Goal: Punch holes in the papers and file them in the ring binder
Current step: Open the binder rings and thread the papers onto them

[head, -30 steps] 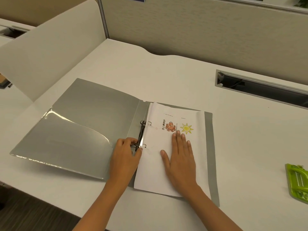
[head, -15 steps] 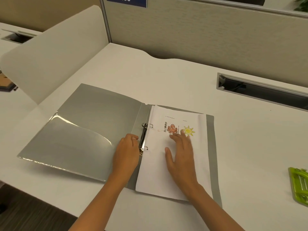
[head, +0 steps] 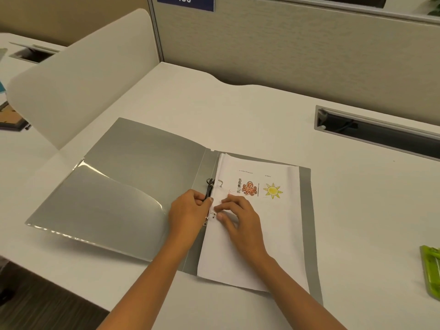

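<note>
The white counter carries an open grey ring binder lying flat, and a green hole punch well apart, at the right edge of view.

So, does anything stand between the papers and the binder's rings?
Nothing visible does. The papers lie on the binder with their edge at the rings. Only the hands are there: the left hand holds the ring bar, the right hand rests on the papers.

Head-worn wide-angle view, looking forward and down from close above the desk, centred on the open ring binder.
</note>
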Motion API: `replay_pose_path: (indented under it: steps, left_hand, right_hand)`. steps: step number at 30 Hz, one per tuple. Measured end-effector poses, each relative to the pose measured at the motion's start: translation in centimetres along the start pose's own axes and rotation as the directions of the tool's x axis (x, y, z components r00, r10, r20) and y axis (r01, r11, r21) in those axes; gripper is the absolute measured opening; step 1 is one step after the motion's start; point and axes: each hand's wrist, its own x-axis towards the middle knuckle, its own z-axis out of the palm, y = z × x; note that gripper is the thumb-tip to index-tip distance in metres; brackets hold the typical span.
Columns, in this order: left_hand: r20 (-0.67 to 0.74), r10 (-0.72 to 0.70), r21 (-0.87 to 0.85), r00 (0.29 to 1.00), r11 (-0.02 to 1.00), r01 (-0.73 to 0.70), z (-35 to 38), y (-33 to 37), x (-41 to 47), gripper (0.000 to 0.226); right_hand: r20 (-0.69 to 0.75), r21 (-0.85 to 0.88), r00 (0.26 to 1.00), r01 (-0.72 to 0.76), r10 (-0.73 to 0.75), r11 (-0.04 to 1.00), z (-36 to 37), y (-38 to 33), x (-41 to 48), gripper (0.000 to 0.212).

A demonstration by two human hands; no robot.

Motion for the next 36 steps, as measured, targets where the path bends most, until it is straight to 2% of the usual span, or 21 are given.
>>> replay_pose_path:
  steps: [5, 8, 10, 13, 21, 26, 32, 36]
  left_hand:
    - [-0.011, 0.015, -0.185, 1.000, 0.983, -0.017, -0.6, -1.2, -1.2, 0.010]
    - [0.047, -0.007, -0.309, 0.999, 0.951, 0.021, -1.4, -2.0, -1.4, 0.013]
    - [0.080, 0.003, -0.316, 0.997, 0.949, 0.022, -1.9, -2.4, -1.6, 0.018]
    - [0.059, 0.038, -0.293, 0.998, 0.956, -0.019, -1.9, -2.7, -1.7, 0.017]
    - [0.016, -0.006, -0.413, 1.000, 0.911, 0.012, -1.8, -3.6, -1.2, 0.011]
    - [-0.001, 0.078, -0.377, 0.997, 0.923, -0.072, -1.4, -3.0, -0.7, 0.015]
    - [0.040, 0.105, -0.360, 0.994, 0.929, -0.083, -1.3, -2.9, 0.1, 0.022]
    - [0.017, 0.147, -0.314, 0.989, 0.940, -0.134, -1.3, -2.8, 0.0, 0.024]
  right_hand:
    - [-0.037, 0.028, 0.999, 0.012, -0.011, 1.000, 0.1, 0.1, 0.4, 0.006]
    - [-0.032, 0.029, 0.999, -0.024, 0.025, 0.999, 0.1, -0.1, 0.9, 0.008]
    - [-0.002, 0.021, 1.000, -0.015, 0.015, 1.000, 0.0, 0.0, 1.0, 0.010]
    - [0.020, 0.031, 1.000, -0.016, 0.015, 0.999, 0.0, 0.2, 0.7, 0.011]
    - [-0.071, 0.019, 0.995, -0.076, 0.077, 0.997, 0.4, -0.2, 0.5, 0.008]
    - [-0.101, -0.036, 0.988, -0.125, 0.121, 0.992, 0.7, -0.2, 0.7, 0.008]
    - [-0.107, -0.076, 0.984, -0.153, 0.144, 0.985, 1.0, -0.2, 0.7, 0.008]
    - [-0.116, -0.068, 0.981, -0.161, 0.152, 0.985, 0.8, -0.3, 0.8, 0.005]
